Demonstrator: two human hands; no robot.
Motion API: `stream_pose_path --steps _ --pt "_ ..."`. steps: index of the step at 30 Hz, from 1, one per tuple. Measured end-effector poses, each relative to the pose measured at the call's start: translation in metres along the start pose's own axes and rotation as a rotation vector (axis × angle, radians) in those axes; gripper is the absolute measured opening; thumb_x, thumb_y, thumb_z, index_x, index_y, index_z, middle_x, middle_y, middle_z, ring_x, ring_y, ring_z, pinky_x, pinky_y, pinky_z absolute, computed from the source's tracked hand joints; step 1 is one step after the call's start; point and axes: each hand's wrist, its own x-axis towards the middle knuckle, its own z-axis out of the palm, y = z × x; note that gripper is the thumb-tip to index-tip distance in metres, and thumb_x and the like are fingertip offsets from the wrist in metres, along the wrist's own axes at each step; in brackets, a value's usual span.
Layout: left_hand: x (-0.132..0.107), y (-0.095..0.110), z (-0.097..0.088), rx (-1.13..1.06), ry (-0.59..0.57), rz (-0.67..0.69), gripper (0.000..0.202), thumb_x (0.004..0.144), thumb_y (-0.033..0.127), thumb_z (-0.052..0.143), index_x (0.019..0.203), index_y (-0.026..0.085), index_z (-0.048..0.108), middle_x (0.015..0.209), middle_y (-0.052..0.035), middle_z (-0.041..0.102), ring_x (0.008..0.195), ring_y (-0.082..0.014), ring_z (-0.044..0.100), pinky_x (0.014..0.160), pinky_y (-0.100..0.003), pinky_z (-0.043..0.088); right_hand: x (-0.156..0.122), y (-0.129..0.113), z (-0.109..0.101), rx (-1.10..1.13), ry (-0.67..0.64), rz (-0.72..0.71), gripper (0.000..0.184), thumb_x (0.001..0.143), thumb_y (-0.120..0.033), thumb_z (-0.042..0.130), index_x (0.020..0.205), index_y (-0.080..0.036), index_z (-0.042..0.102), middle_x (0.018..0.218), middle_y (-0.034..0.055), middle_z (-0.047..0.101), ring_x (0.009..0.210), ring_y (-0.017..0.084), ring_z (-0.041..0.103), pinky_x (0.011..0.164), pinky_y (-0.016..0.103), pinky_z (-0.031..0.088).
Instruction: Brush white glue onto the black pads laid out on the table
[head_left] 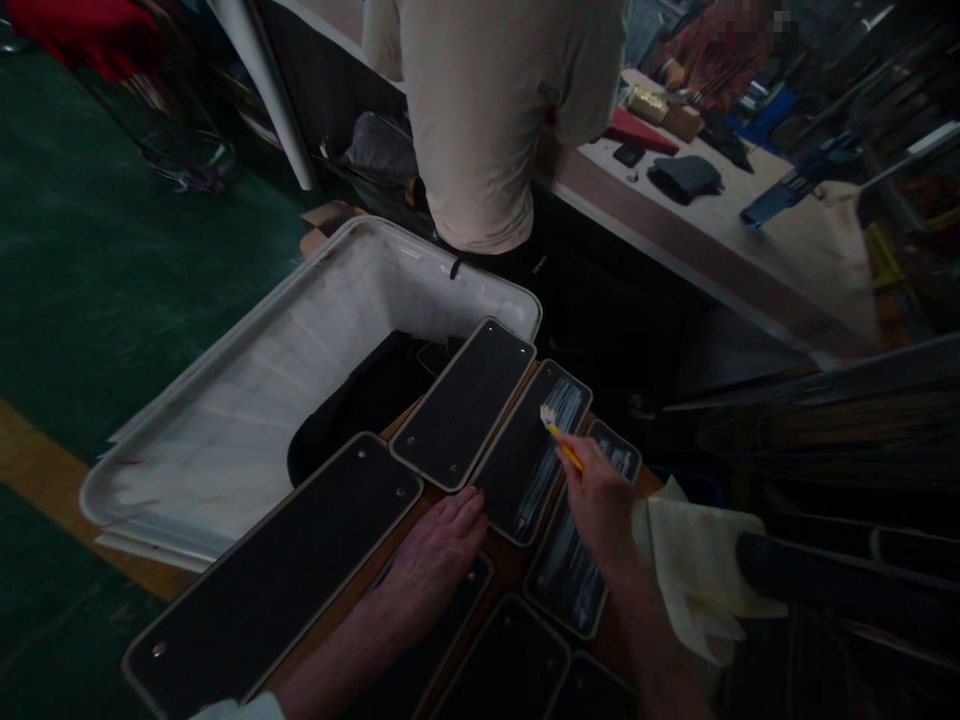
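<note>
In my right hand [598, 500] is a small paintbrush [570, 457] with a yellow handle; its pale bristles touch a dark rectangular panel [510, 460]. White wet-looking streaks run along that panel's right side. A neighbouring panel [562, 575] under my right forearm is also streaked white. My left hand [442, 540] lies flat, fingers extended, by the lower left corner of the brushed panel. Left of it are an unstreaked panel [465, 405] and a longer one [277, 590], both light-edged with metal studs at the corners. More panels are partly hidden under my left arm.
A large white tub [247, 370] with dark material [360, 400] inside stands beyond the panels. Behind it a person in a light top [480, 120] stands at a workbench [802, 250]. Another person is across the bench. A pale cloth [705, 560] hangs at the right.
</note>
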Motion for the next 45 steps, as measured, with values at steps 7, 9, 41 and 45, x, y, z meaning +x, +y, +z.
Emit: stream_pose_path --steps 7,9,41,45 --pt "-0.004 -0.001 0.003 -0.001 0.018 0.006 0.031 0.094 0.013 0.049 0.122 0.014 0.062 0.14 -0.0116 0.058 0.135 -0.026 0.047 0.109 -0.04 0.042 -0.094 -0.048 -0.022 0.187 -0.2 -0.088 0.024 0.098 -0.021 0.045 0.116 -0.024 0.059 0.098 0.0026 0.07 0.083 0.017 0.069 0.073 0.029 0.054" --pt "-0.005 -0.001 0.004 -0.003 0.024 0.011 0.031 0.094 0.013 0.05 0.122 0.014 0.062 0.14 -0.0119 0.057 0.136 -0.0262 0.046 0.11 -0.04 0.042 -0.091 -0.049 -0.031 0.272 -0.229 -0.057 0.021 0.098 -0.023 0.046 0.114 -0.025 0.06 0.099 0.001 0.07 0.086 0.016 0.069 0.075 0.026 0.054" --pt "-0.02 -0.009 0.003 -0.112 0.037 -0.011 0.037 0.093 0.009 0.048 0.13 0.015 0.055 0.141 -0.0106 0.056 0.137 -0.0245 0.045 0.112 -0.042 0.042 -0.042 -0.041 -0.018 0.258 -0.062 0.009 0.022 0.099 -0.025 0.045 0.115 -0.023 0.059 0.108 0.0054 0.068 0.1 0.018 0.066 0.087 0.032 0.054" --pt "-0.018 -0.009 0.004 -0.126 0.039 -0.007 0.035 0.093 0.01 0.051 0.127 0.014 0.056 0.138 -0.012 0.058 0.136 -0.025 0.046 0.112 -0.042 0.042 -0.069 -0.057 -0.01 0.194 -0.161 -0.068 0.024 0.097 -0.021 0.046 0.115 -0.023 0.061 0.1 0.0053 0.07 0.088 0.019 0.069 0.077 0.032 0.056"
